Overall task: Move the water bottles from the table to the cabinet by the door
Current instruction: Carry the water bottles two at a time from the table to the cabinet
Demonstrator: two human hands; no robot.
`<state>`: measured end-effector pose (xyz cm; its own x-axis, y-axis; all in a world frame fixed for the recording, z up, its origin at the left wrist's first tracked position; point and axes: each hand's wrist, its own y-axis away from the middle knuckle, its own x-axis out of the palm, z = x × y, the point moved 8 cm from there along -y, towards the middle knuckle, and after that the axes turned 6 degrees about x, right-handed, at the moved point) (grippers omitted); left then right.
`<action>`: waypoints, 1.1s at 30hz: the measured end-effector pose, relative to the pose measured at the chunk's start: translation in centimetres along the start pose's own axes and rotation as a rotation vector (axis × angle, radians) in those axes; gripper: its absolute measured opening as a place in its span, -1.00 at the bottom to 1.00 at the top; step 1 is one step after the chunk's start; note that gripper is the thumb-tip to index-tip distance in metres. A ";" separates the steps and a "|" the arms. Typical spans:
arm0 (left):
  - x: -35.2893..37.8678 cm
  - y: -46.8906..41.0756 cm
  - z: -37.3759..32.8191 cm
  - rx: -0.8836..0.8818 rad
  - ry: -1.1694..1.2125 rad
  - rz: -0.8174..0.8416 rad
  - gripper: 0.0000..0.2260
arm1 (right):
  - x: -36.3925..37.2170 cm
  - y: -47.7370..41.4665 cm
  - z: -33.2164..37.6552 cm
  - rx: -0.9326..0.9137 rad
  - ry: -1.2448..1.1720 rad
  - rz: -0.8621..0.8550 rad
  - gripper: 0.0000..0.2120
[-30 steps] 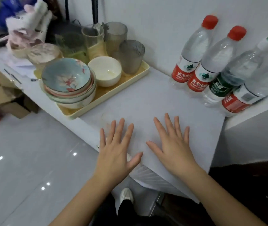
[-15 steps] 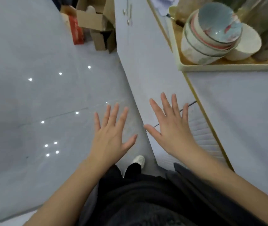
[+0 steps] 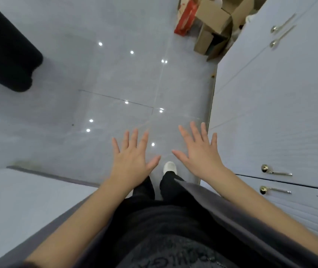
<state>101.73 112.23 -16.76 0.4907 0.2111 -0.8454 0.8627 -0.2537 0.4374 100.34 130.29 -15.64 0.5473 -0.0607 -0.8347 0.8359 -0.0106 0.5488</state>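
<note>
No water bottle shows in the head view. My left hand (image 3: 133, 157) and my right hand (image 3: 199, 151) are held out flat in front of me with fingers spread, palms down, above the grey tiled floor (image 3: 96, 78). Both hold nothing. The white cabinet front (image 3: 274, 105) with its metal door handles (image 3: 276, 172) rises along the right side, just right of my right hand. The cabinet's top is out of view.
Cardboard boxes (image 3: 212, 26) and a red package (image 3: 185, 18) sit on the floor at the far end beside the cabinet. A dark rounded object (image 3: 5, 55) fills the upper left. A white surface with a grey edge (image 3: 18, 200) lies at lower left. My white shoe (image 3: 169, 167) is below.
My view has swung left and down, away from the cabinet top with the bottles and the tray of bowls, to the floor. Both hands stay flat and empty.
</note>
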 end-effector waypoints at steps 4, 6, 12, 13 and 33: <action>0.3 1.1 3.3 -0.173 0.073 -0.001 -0.17 | 0.0 -2.7 3.9 -0.137 0.087 0.095 -0.29; 0.4 1.6 4.8 -0.259 0.105 -0.018 -0.15 | -0.2 -4.2 6.2 -0.228 0.145 0.130 -0.29; -0.3 3.2 8.5 -0.578 0.228 -0.080 -0.27 | -1.1 -7.6 13.8 -0.544 0.352 0.180 -0.30; -0.5 3.5 8.9 -0.630 0.249 -0.103 -0.28 | -1.3 -8.0 15.0 -0.594 0.393 0.177 -0.30; -1.6 3.6 14.6 -1.011 0.445 -0.237 -0.27 | -3.6 -11.4 28.0 -0.958 0.657 0.137 -0.29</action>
<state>102.24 97.19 -18.34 0.1271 0.5208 -0.8442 0.5438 0.6752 0.4984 87.60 102.66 -17.62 0.3172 0.5281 -0.7877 0.3045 0.7299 0.6120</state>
